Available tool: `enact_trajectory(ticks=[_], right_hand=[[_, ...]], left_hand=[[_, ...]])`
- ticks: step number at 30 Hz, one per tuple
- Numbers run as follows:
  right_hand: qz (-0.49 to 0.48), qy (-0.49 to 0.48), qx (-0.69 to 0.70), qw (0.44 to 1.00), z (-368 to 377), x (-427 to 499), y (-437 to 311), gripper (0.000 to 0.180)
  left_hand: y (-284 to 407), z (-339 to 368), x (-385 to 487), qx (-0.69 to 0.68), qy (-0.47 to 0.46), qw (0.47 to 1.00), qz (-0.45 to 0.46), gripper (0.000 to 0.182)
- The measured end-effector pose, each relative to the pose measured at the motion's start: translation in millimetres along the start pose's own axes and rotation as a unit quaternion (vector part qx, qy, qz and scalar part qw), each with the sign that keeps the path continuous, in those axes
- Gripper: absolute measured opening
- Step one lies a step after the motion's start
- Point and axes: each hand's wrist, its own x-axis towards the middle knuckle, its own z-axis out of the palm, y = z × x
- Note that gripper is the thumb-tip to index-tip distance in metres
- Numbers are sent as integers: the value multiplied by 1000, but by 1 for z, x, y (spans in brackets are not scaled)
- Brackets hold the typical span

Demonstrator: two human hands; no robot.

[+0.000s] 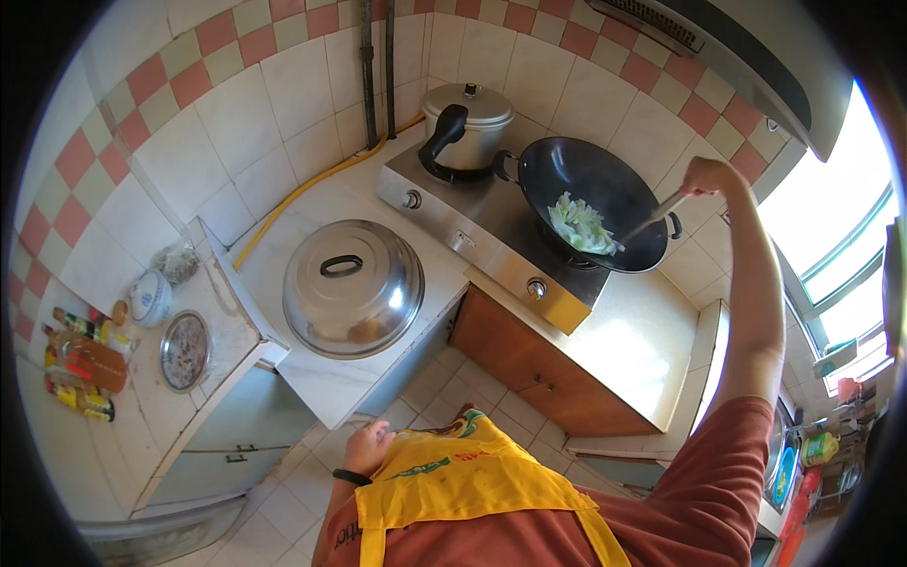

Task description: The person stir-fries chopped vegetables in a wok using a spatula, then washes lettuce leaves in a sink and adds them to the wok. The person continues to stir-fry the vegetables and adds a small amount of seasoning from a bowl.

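My right hand [708, 176] grips the handle of a long spatula [655, 216], raised above the right rim of a black wok [567, 163]. The spatula's lower end reaches into the wok and meets a heap of pale green leafy vegetable, apparently cabbage [577, 223]. The wok sits on the right burner of a steel gas stove [489, 244]. Low by the yellow apron [453, 482], my left hand [370, 445] has its fingers partly curled; whether they hold the cloth is not visible.
On the left burner stands a pressure cooker [468, 127] with a black handle. A domed steel lid [354, 287] rests on the white counter, near a yellow gas hose [305, 186]. Farther left are a lidded bowl [150, 298], a round metal plate [185, 351] and several bottles [88, 354]. A range hood [744, 57] overhangs.
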Motion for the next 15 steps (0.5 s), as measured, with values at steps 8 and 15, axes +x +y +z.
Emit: enact_trajectory(ticks=[8, 15], right_hand=[[53, 76, 152, 984, 54, 41, 16, 21], [27, 69, -94, 993, 5, 31, 64, 28]], left_hand=[[-3, 1, -4, 8, 15, 1000, 14, 33], [-3, 4, -8, 6, 12, 1000, 1, 32]])
